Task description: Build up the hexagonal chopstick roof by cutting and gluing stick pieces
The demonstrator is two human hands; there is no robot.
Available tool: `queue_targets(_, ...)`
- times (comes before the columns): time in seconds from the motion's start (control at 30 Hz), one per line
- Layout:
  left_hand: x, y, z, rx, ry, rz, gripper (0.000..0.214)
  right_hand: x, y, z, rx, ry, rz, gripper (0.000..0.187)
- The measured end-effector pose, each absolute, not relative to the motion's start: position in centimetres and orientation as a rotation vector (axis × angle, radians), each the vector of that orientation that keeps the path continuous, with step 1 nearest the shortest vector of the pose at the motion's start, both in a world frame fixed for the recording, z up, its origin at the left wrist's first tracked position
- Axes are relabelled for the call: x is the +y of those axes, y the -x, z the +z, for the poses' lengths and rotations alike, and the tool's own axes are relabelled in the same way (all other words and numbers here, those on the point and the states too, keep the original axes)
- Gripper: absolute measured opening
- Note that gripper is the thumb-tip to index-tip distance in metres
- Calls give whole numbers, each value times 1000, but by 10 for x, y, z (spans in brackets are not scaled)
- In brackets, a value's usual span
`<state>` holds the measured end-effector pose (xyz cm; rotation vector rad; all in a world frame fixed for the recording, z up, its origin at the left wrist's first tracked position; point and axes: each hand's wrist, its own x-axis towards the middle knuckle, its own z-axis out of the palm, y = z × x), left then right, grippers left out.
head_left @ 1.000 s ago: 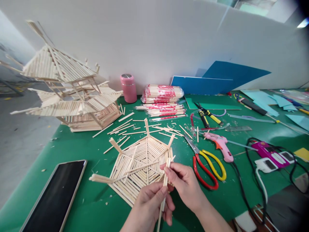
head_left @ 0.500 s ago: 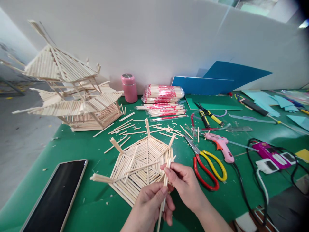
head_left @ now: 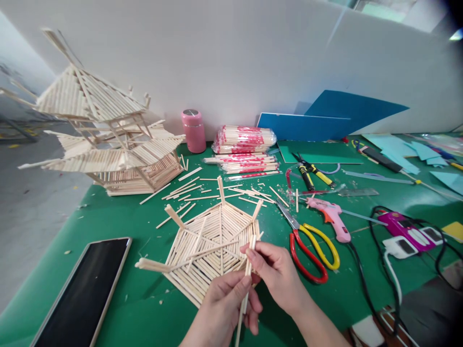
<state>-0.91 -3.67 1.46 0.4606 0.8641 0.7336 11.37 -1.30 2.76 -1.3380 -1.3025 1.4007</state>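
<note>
Between my hands is a small bundle of thin wooden sticks (head_left: 249,270), tilted with its lower end toward me. My left hand (head_left: 231,299) pinches the sticks around the middle with thumb and fingers. Higher up, the thumb and fingertips of my right hand (head_left: 277,270) are closed on the same sticks. Just behind lies a hexagonal stick panel (head_left: 202,262) with upright posts at several corners; my hands cover its near right corner. Scissors (head_left: 300,241) with red and yellow handles lie to the right of my right hand.
A pagoda-like stick model (head_left: 108,140) stands back left, a phone (head_left: 87,289) in front of it. Loose sticks (head_left: 188,193), wrapped chopstick packs (head_left: 246,144) and a pink flask (head_left: 193,131) lie behind. Pliers (head_left: 313,173), a pink glue gun (head_left: 331,217) and a power strip (head_left: 408,233) sit right.
Almost nothing differs. Both hands keep the same hold on the sticks, and the view has shifted very slightly.
</note>
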Motion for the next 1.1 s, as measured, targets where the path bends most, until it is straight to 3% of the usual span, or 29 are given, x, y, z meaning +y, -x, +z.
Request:
queue_targets(0.57, -37, 11, 19, 875, -485, 726, 24, -13, -114, 28, -1350, 1316, 1390, 30)
queue_targets(1.1, -43, 10, 30, 831, -437, 675, 19, 0, -134, 30, -1182, 1341, 1168, 25)
